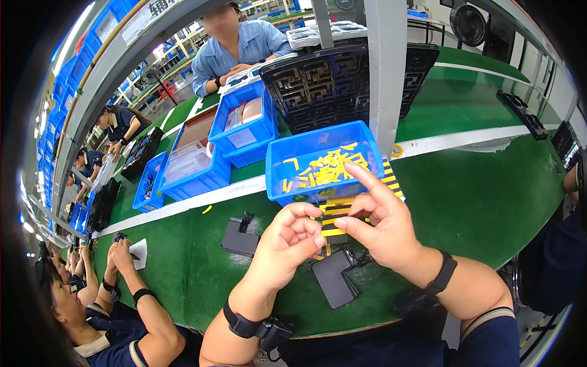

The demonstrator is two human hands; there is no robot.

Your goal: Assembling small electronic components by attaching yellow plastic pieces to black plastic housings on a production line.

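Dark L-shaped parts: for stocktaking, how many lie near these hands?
2: one part left of the left hand, one below, between it and the right hand. Something dark, half hidden by its forearm, is unclear.

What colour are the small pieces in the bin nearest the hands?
Yellow pieces, best seen in the head view.

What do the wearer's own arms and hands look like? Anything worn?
Left hand and right hand: no gloves. Black strap with boxy black module on the left, black wristband on the right. Navy right sleeve, beige trim.
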